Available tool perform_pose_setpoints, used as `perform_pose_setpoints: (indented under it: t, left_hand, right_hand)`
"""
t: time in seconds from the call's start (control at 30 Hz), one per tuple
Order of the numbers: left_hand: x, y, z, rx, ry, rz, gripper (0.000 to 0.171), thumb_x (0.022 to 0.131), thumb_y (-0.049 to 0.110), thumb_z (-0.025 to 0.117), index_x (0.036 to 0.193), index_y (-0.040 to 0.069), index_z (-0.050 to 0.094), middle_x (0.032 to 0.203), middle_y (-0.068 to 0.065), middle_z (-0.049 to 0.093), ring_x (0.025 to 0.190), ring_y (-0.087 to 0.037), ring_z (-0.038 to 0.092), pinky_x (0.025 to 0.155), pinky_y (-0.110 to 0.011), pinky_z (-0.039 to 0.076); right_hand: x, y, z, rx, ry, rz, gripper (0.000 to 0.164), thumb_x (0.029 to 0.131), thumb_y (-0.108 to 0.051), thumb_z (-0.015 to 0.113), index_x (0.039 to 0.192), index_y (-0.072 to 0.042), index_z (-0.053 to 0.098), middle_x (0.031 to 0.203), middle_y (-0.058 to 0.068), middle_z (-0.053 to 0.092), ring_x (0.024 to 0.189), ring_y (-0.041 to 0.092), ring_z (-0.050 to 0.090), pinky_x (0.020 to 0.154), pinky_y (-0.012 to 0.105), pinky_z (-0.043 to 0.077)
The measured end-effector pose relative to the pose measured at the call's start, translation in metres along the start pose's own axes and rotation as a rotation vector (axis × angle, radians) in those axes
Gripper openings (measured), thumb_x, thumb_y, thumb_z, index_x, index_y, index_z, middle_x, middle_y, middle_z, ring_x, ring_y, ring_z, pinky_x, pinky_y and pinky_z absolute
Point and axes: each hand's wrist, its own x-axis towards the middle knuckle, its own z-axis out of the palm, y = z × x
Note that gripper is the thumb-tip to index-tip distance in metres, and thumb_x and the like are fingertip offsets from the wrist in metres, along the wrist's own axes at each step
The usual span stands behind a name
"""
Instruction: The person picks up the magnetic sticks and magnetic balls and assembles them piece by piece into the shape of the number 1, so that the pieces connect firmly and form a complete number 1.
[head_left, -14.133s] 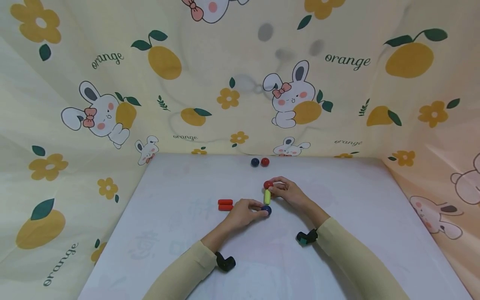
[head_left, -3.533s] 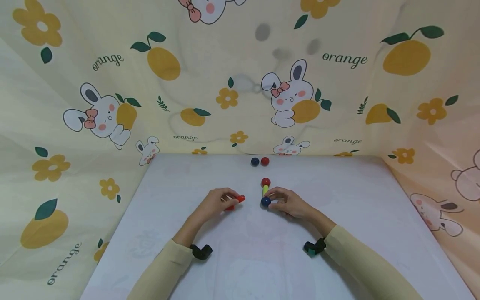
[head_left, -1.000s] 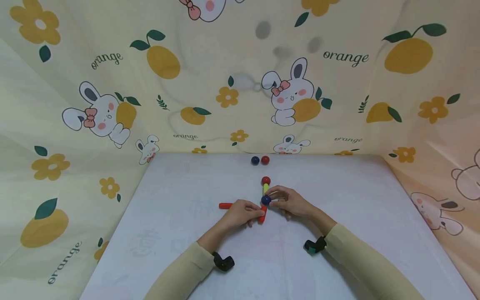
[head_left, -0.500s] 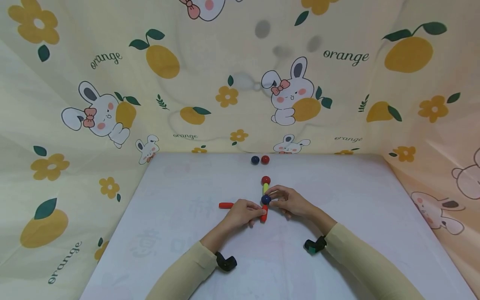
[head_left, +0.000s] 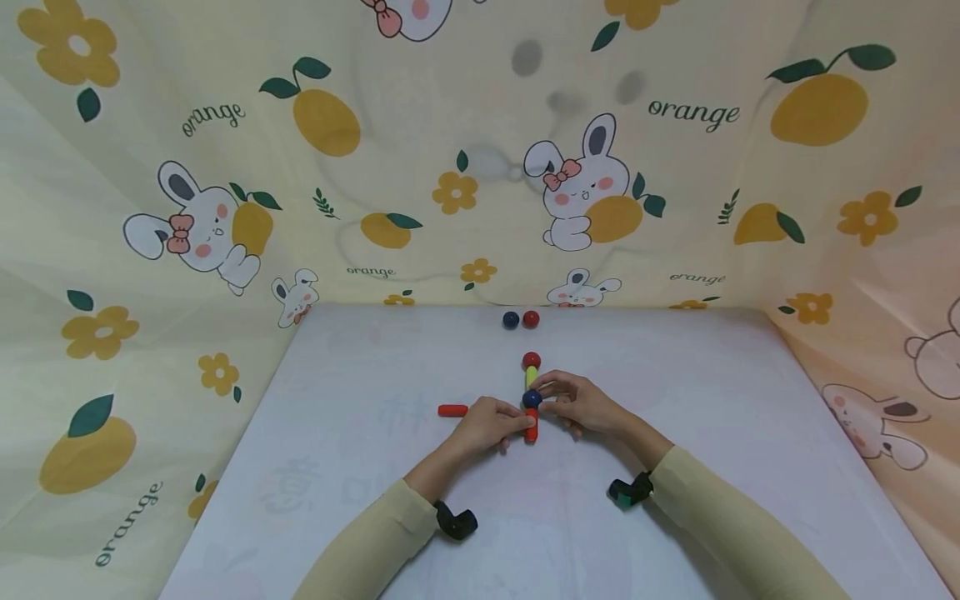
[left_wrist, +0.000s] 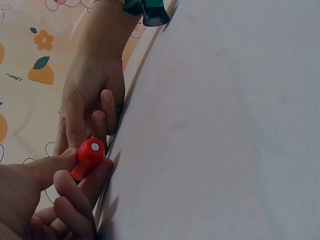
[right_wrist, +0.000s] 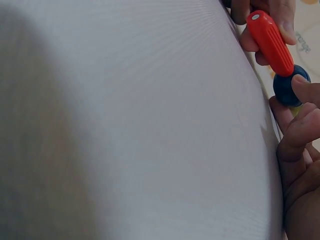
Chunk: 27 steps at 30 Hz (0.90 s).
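My left hand (head_left: pixel 489 428) pinches a red magnetic rod (right_wrist: pixel 271 43) between thumb and fingers. One end of that rod meets a dark blue ball (right_wrist: pixel 286 90). Thumb and fingers of my right hand (head_left: pixel 583 403) grip this ball from the right. Beyond it a yellow-green rod (head_left: pixel 531 377) runs away from me to a red ball (head_left: pixel 532 360), so the pieces form one straight line on the white table. In the left wrist view the red rod's near end shows a small silvery tip.
Left of my left hand lies another red rod (head_left: pixel 452 411). A second dark blue ball (head_left: pixel 511 320) and a second red ball (head_left: pixel 531 319) sit side by side near the back edge of the table (head_left: pixel 360 358). A patterned curtain (head_left: pixel 420 125) rises behind.
My left hand has taken one red rod from the pair and brought it right to the blue ball, then swung it into line. My right hand moved from the red ball to the blue one.
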Motion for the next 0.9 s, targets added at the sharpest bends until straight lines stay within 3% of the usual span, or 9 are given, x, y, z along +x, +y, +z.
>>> perform_pose_setpoints:
  t: [0.4, 0.73, 0.9]
  left_hand:
    - [0.0006, 0.0, 0.0024, -0.021, 0.014, -0.013, 0.026, 0.1, 0.036, 0.079, 0.105, 0.011, 0.083, 0.062, -0.002, 0.063, 0.051, -0.013, 0.056, 0.052, -0.024, 0.039]
    - [-0.0009, 0.0004, 0.0038, -0.04, 0.025, -0.019, 0.027, 0.101, 0.035, 0.077, 0.11, 0.01, 0.081, 0.06, -0.002, 0.064, 0.05, -0.013, 0.057, 0.053, -0.024, 0.041]
    - [-0.0017, 0.0001, 0.0036, -0.042, 0.023, -0.015, 0.027, 0.101, 0.035, 0.077, 0.11, 0.01, 0.081, 0.061, -0.002, 0.065, 0.051, -0.013, 0.058, 0.054, -0.024, 0.042]
  right_hand:
    - [-0.0011, -0.003, 0.0009, 0.014, 0.007, 0.018, 0.04, 0.106, -0.013, 0.07, 0.144, -0.015, 0.059, 0.131, 0.015, 0.071, 0.051, 0.016, 0.052, 0.048, 0.024, 0.048]
    - [-0.0014, -0.0016, 0.0006, 0.011, -0.028, -0.02, 0.042, 0.108, -0.015, 0.066, 0.15, -0.015, 0.06, 0.145, 0.018, 0.062, 0.049, 0.016, 0.053, 0.048, 0.024, 0.049]
    - [-0.0015, -0.0012, 0.0007, 0.006, -0.023, -0.018, 0.041, 0.108, -0.014, 0.067, 0.149, -0.015, 0.061, 0.143, 0.018, 0.063, 0.048, 0.017, 0.053, 0.048, 0.025, 0.05]
